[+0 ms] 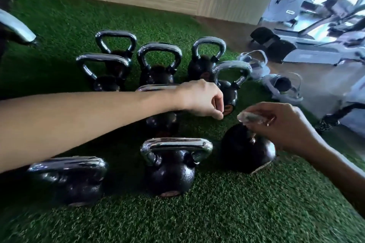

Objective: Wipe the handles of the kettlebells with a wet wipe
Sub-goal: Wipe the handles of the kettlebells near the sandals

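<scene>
A: How far along is the wiping?

B: Hard to say. The right hand (282, 126) grips a bunched wet wipe (251, 118) just above the front-right kettlebell (246, 150). Its handle is hidden under the wipe and fingers, so I'd judge that one is being done now.

A: And the rest?

B: About eight more stand close together on the green turf (217, 213), in rows running back toward the wall. Their handles all gleam alike, so nothing shows which have been wiped. Treat most of them as possibly still to do.

A: The left hand?

B: The left hand (199, 98) reaches across from the left. Its fingers are curled to the thumb with nothing visible in them, and it touches no kettlebell that I can see.

A: What do they look like?

B: Take the front-middle kettlebell (169, 171): a round black pebbled body with a thick chrome loop on top. The wipe is pale and crumpled small.
</scene>
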`<state>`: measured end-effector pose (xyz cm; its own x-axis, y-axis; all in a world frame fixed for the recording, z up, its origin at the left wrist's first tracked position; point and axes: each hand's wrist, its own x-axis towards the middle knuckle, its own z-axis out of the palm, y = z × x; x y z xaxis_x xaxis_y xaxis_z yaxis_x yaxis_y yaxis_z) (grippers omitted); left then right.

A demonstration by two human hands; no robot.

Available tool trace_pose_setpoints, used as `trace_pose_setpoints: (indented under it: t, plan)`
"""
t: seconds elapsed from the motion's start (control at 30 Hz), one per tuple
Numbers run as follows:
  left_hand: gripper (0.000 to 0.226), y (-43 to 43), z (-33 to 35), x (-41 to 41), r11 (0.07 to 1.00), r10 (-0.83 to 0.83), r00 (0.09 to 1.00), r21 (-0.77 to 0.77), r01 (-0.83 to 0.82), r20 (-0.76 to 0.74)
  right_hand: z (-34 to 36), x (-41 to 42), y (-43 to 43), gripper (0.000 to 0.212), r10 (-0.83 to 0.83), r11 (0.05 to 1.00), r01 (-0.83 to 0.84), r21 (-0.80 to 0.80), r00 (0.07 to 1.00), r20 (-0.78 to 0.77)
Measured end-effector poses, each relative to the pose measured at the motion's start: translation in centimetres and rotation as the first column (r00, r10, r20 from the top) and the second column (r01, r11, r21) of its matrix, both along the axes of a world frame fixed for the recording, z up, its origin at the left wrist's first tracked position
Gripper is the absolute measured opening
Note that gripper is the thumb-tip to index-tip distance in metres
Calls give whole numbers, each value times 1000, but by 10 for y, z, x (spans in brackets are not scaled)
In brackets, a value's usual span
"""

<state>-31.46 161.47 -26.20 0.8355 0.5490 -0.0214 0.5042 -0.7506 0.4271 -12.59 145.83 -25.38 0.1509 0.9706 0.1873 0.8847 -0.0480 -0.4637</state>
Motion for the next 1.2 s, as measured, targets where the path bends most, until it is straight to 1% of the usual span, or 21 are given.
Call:
trace_pose_setpoints:
  t: [0.07,0.13,0.2,0.27,0.37,0.43,0.53,0.57,0.67,0.73,0.77,0.83,0.9,0.93,1.0,1.03,1.07,1.13,1.2]
  plan:
    - [29,-5,-9,30,999,13,1000,-47,-12,12,8,24,1,16,-23,998,24,65,1000,-17]
    - [38,-11,-21,52,995,41,997,-97,-36,58,11,51,2,18,-29,996,29,81,1000,-2]
    - [47,-15,-29,65,992,81,991,-104,-70,105,11,75,2,15,-16,997,14,77,1000,22]
    - [49,-18,-35,77,987,130,982,-111,-115,134,8,95,1,11,18,994,-25,107,997,70]
    - [50,-26,-50,92,959,220,953,-225,-172,208,3,115,6,8,73,975,-103,198,985,156]
    - [46,-34,-61,102,941,252,935,-290,-176,248,-5,127,14,8,108,966,-148,210,976,188]
    - [33,-44,-63,106,918,268,924,-363,-159,272,-25,133,20,19,192,953,-233,195,960,205]
    - [30,-46,-60,106,915,269,928,-371,-162,257,-31,132,19,21,236,939,-280,201,947,218]
    - [26,-50,-48,108,909,268,947,-374,-186,180,-46,140,14,16,316,882,-391,264,905,284]
    - [28,-50,-41,115,905,288,948,-360,-225,133,-53,156,12,17,296,865,-383,325,911,285]
    - [28,-50,-36,120,903,301,949,-346,-254,90,-55,166,12,16,271,865,-349,359,929,251]
    - [29,-44,-23,129,898,300,953,-323,-299,-48,-55,185,15,15,234,874,-276,399,960,153]
    - [31,-36,-7,140,901,236,949,-319,-294,-208,-54,188,21,12,251,878,-252,406,966,58]
    - [32,-32,2,145,907,198,940,-312,-284,-279,-54,182,24,10,277,876,-270,399,960,40]
    - [31,-26,15,157,919,142,912,-292,-266,-385,-56,164,28,8,325,867,-331,373,942,80]
    - [31,-24,20,163,924,123,897,-281,-260,-424,-58,161,29,8,338,861,-350,370,936,99]
    - [32,-22,23,168,927,109,882,-273,-257,-458,-59,164,29,9,340,860,-345,377,937,83]
    - [32,-20,24,175,925,106,860,-267,-270,-499,-60,190,28,10,310,870,-275,410,951,-20]
    - [31,-21,21,174,917,131,858,-269,-296,-497,-63,219,25,9,253,885,-174,432,958,-133]
